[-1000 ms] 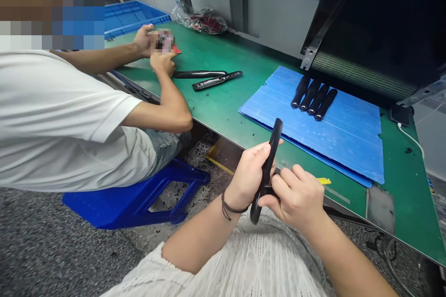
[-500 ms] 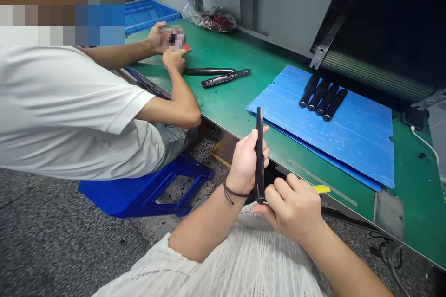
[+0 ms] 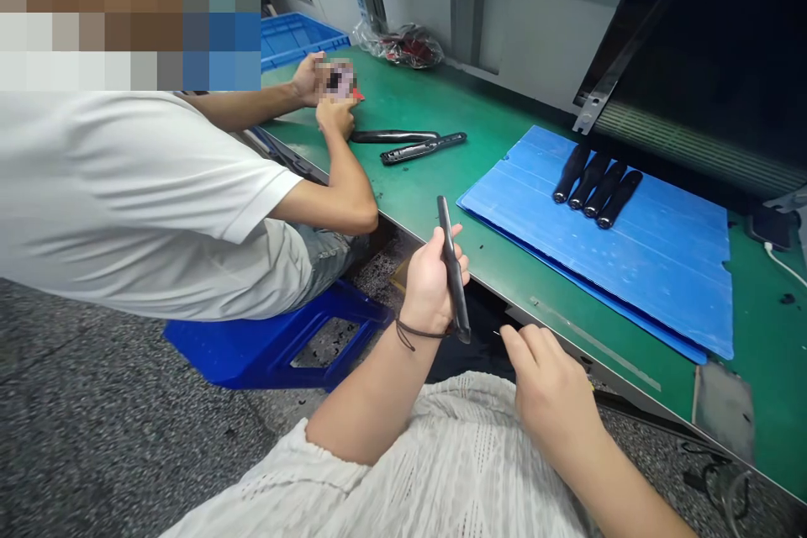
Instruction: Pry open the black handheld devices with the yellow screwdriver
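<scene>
My left hand (image 3: pixel 432 282) is closed around a long black plastic handle piece (image 3: pixel 455 277), which stands tilted, its lower end toward my body. Off to its right, apart from the piece, my right hand (image 3: pixel 548 382) is closed on a slim yellow-handled knife (image 3: pixel 591 387). Most of the knife is hidden in the fist; a thin bright tip shows ahead of the fingers and a bit of yellow behind. Several similar black handle pieces (image 3: pixel 596 185) lie side by side on a blue plastic sheet (image 3: pixel 661 286) upon the green table.
A co-worker in a white shirt (image 3: pixel 208 176) sits at left on a blue stool (image 3: pixel 283 345), holding a blurred-out object. Two black parts (image 3: pixel 422 149) lie near that person's arm. A grey flat block (image 3: pixel 724 412) is at the table's front edge (image 3: pixel 605 345); a phone (image 3: pixel 770 229) charges at right.
My right hand has moved away from the lower end of the black piece, to the right. My left hand has tilted the piece and shifted slightly left. The view has shifted a little.
</scene>
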A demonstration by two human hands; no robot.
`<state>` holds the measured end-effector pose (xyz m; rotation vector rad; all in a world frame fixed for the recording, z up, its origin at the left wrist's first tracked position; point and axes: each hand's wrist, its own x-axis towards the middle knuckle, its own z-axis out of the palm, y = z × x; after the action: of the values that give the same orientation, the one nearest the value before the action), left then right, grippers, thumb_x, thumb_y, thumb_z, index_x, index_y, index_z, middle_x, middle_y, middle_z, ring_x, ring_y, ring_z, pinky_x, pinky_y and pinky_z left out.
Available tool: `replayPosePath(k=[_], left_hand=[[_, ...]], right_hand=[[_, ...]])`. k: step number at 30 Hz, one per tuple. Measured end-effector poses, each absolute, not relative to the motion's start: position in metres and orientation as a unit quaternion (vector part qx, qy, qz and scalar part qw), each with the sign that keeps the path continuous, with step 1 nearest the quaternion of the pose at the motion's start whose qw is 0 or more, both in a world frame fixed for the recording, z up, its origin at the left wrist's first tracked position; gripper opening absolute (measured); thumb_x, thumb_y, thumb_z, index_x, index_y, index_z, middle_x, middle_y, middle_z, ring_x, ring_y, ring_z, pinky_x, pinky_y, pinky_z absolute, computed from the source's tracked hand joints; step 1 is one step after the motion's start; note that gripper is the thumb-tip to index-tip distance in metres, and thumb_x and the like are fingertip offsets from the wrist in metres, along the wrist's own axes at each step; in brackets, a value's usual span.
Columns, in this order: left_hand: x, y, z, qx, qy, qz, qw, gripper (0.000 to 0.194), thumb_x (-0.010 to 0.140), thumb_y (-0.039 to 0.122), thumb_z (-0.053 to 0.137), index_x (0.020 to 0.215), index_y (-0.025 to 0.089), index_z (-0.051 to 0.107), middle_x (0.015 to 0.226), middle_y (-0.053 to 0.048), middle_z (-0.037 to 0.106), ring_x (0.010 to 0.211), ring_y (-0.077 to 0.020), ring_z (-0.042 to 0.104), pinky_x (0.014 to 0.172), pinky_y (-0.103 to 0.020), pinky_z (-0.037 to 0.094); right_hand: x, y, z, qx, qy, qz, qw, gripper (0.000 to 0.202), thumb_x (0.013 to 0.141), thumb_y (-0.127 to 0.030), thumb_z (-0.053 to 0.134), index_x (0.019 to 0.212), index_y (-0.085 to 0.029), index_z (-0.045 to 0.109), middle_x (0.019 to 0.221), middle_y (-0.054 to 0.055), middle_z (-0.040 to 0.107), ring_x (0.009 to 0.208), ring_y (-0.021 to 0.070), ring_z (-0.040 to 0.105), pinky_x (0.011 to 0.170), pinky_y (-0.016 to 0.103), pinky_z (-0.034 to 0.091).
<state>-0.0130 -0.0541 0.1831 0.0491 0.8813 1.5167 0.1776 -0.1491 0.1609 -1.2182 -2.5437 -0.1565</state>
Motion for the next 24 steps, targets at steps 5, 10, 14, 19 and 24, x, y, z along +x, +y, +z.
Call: replayPosePath(k=[5, 10, 14, 19, 24], left_hand=[[-0.020, -0.056, 0.185, 0.037, 0.389, 0.688, 0.612, 0.035, 0.110, 0.036, 0.046, 0.123, 0.007, 0.061, 0.058, 0.008, 0.033, 0.041, -0.0057, 0.028, 0.038, -0.017, 0.024], [-0.009, -0.065, 0.186, 0.053, 0.395, 0.708, 0.583, 0.035, 0.109, 0.036, 0.046, 0.124, 0.008, 0.061, 0.062, 0.008, 0.033, 0.044, -0.0061, 0.029, 0.040, -0.018, 0.027], [-0.001, -0.071, 0.178, 0.133, 0.420, 0.688, 0.577, 0.039, 0.107, 0.041, 0.049, 0.128, 0.010, 0.060, 0.075, 0.002, 0.048, 0.053, -0.0080, 0.043, 0.048, -0.021, 0.039], [-0.017, -0.090, 0.175, 0.486, 0.541, 0.674, 0.132, 0.067, 0.095, 0.045, 0.068, 0.152, 0.018, 0.047, 0.152, -0.018, 0.049, 0.141, -0.0288, 0.049, 0.113, -0.042, 0.044], [-0.024, -0.112, 0.186, 0.774, 0.275, 0.561, 0.104, 0.039, 0.107, 0.039, 0.037, 0.089, 0.018, 0.062, 0.070, -0.004, 0.057, 0.067, -0.0174, 0.055, 0.077, -0.038, 0.046]], right_hand=[[0.184, -0.148, 0.156, -0.465, -0.885, -0.026, 0.025, 0.112, 0.070, 0.006, 0.054, 0.169, -0.031, 0.016, 0.080, 0.000, 0.057, 0.060, 0.0148, 0.048, 0.048, 0.029, 0.016], [0.168, -0.151, 0.167, -0.472, -0.810, 0.265, 0.223, 0.064, 0.096, -0.032, 0.069, 0.154, -0.023, 0.044, 0.101, 0.007, 0.068, 0.073, 0.0155, 0.059, 0.057, 0.027, 0.046], [0.151, -0.157, 0.177, -0.406, -0.733, 0.366, 0.406, 0.011, 0.095, -0.023, 0.070, 0.104, -0.020, 0.064, 0.086, 0.001, 0.060, 0.069, 0.0096, 0.054, 0.057, 0.022, 0.043], [0.157, -0.165, 0.201, -0.384, -0.715, 0.369, 0.453, 0.005, 0.096, -0.017, 0.066, 0.098, -0.019, 0.062, 0.078, -0.001, 0.054, 0.068, 0.0097, 0.050, 0.059, 0.023, 0.039], [0.172, -0.170, 0.217, -0.363, -0.683, 0.482, 0.411, 0.019, 0.098, -0.040, 0.071, 0.101, -0.023, 0.061, 0.078, -0.003, 0.056, 0.066, 0.0089, 0.048, 0.059, 0.023, 0.038]])
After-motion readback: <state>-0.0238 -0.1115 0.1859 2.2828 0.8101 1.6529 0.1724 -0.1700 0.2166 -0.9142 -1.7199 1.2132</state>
